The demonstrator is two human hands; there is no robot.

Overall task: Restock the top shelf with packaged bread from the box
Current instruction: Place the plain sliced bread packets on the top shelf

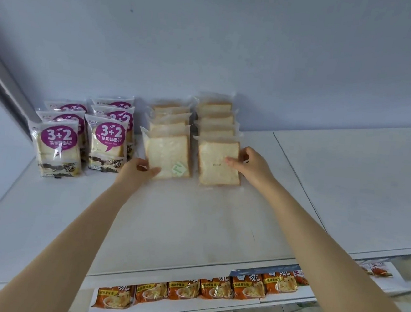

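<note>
Where the top shelf (194, 217) met the wall (234, 46) at its left end, two rows of purple-labelled bread packs (58, 148) stood upright, each row running from front to back. Just right of them, the left hand (137, 172) pinched the lower left corner of the left front pack (167, 155), thumb on its face and fingers behind it. That pack headed a row of clear-wrapped sliced bread leaning back toward the wall. A narrow gap separated it from the right front pack (217, 164), which headed a second, parallel row. The right hand (251, 164) held this pack at its right edge, thumb laid on the face and fingers curled round the side.

Each hand lay on the outer side of its own pack, so each pack lay inward of the hand that held it. Both rows had their long axis pointing at the wall. The box was not in view.

Judged from this layout, both packs were being seated as the front of their rows. Open room lay toward the front edge and on the right shelf panel (358, 181). Leftward, the purple-labelled packs stood close by. Noodle packets (188, 288) lined the lower shelf below the front edge.
</note>
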